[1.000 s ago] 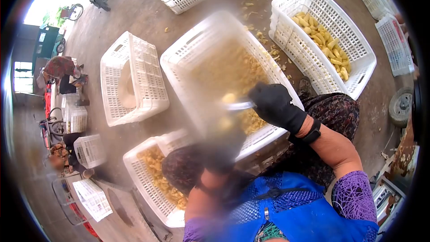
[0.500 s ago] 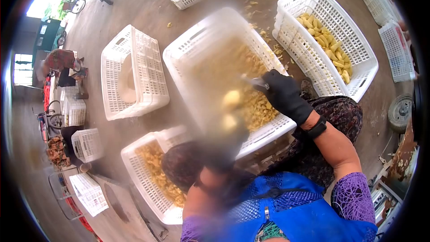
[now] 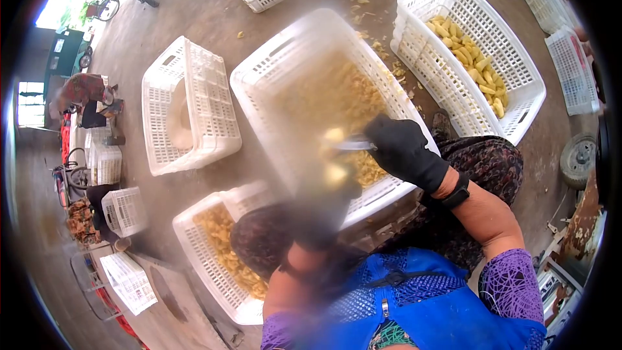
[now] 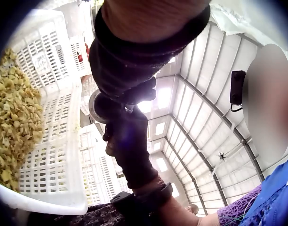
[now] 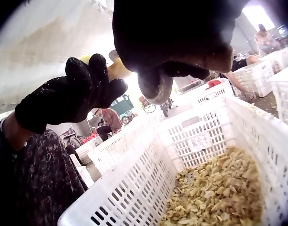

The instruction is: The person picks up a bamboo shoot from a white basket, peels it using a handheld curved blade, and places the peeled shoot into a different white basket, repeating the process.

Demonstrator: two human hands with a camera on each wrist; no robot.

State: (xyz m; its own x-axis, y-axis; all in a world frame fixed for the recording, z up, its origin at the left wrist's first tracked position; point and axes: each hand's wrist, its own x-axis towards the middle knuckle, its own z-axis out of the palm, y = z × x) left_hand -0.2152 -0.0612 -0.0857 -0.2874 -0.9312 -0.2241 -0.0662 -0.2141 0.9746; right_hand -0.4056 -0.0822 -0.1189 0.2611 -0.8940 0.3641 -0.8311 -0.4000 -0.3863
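Note:
My right hand, in a black glove, grips a hand tool with a shiny metal blade over the middle crate. In the right wrist view, the tool's metal end looks rounded. My left hand, also in a black glove, pinches a pale yellow peeled piece of produce between fingers and thumb. A smear on the lens blurs that hand in the head view, where yellow shows at its fingertips. The blade lies close beside the yellow piece. Below, yellowish peelings cover the crate's bottom.
At right, a white crate holds peeled yellow pieces. A crate with yellow bits stands by my left knee, and stacked crates stand at left. Other people work at the far left. Peelings litter the floor.
My right hand swung away up and to the right with the tool half a second ago, then came back left to the yellow piece. My left hand stays nearly in place.

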